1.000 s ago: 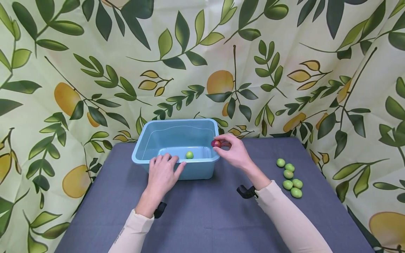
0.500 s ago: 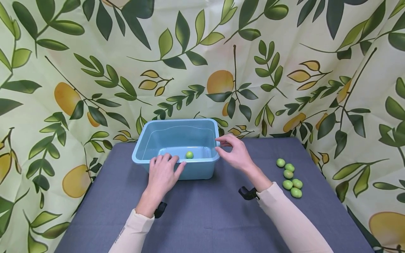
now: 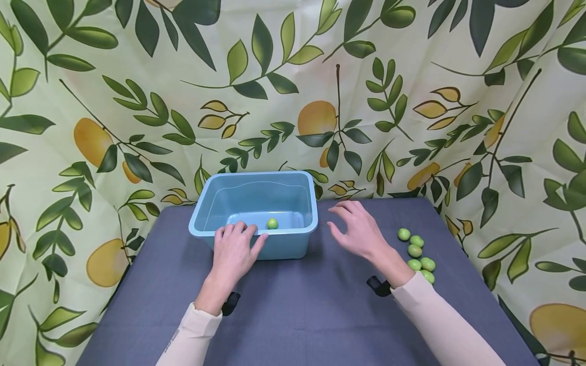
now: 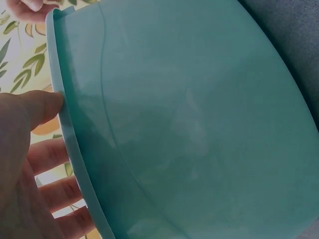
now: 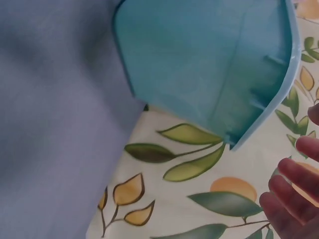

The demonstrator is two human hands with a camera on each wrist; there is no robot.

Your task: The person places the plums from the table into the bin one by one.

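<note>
Clock positions are read in the head view, with the tub (image 3: 284, 246) as the dial's centre and 12 at the far side. The tub is seated upright on the counter (image 3: 293, 315), near its far edge. It is light blue, with a broad rim (image 3: 293, 231) and sloping walls. One green fruit (image 3: 272, 223), round and smooth, is seen on its floor, between 4 and 5 o'clock; part of the floor is hidden by the near wall and the left hand (image 3: 234, 251).

Six loose fruits (image 3: 414, 250), also green, are grouped well apart from the tub, between 3 and 4 o'clock; the nearest is partly covered by the right sleeve (image 3: 439, 315).

Of the hands, the left is found at 7 o'clock, its fingers hooked over the rim and its thumb laid against it. The right hand (image 3: 359, 231) is held clear of the tub at 3 o'clock, fingers loosely bent, thumb well parted from them, nothing held.

By the left wrist view, a curved line (image 4: 103, 94) is shown on the outer wall. By the right wrist view, short ribs (image 5: 257, 102) are shown beneath the rim. The tub's inside is disclosed by the head view alone.
</note>
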